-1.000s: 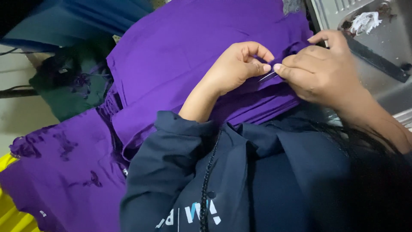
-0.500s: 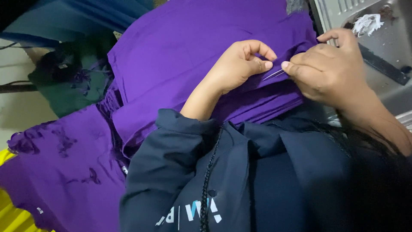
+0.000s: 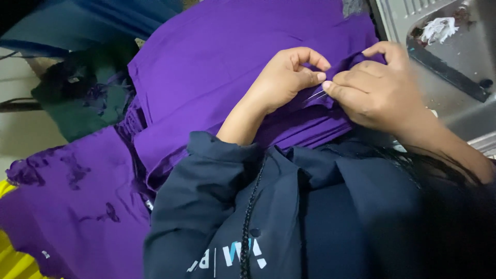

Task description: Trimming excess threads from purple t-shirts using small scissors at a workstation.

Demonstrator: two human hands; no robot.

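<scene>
Lying at the far left is one yellow cloth [image 3: 11, 261], showing only as a corner at the bottom edge. Spreading beside it is a purple garment [image 3: 67, 206] with dark flower shapes, and above that one dark green cloth [image 3: 77, 111] is bunching under one blue cloth [image 3: 93, 20].

Filling the middle is the purple fabric [image 3: 217, 62], stacked in several folded layers on the person's lap, its folded edges showing just below the hands. One dark navy sleeve [image 3: 206, 206] is reaching up from the bottom, and one black cord [image 3: 248, 222] is hanging down the navy top.

Two hands are meeting at the fabric's upper right edge. The left hand [image 3: 281, 77] is curling, thumb and forefinger pressing together on a fold of the fabric. The right hand [image 3: 380, 85] is pinching the same fold just beside it, fingertips closed against the cloth. Between the two hands one thin pale thread [image 3: 316, 95] is stretching; which fingers are gripping it I cannot tell.

Sitting at the far right is one grey metal machine [image 3: 454, 67], with one white scrap [image 3: 436, 30] resting on it.
</scene>
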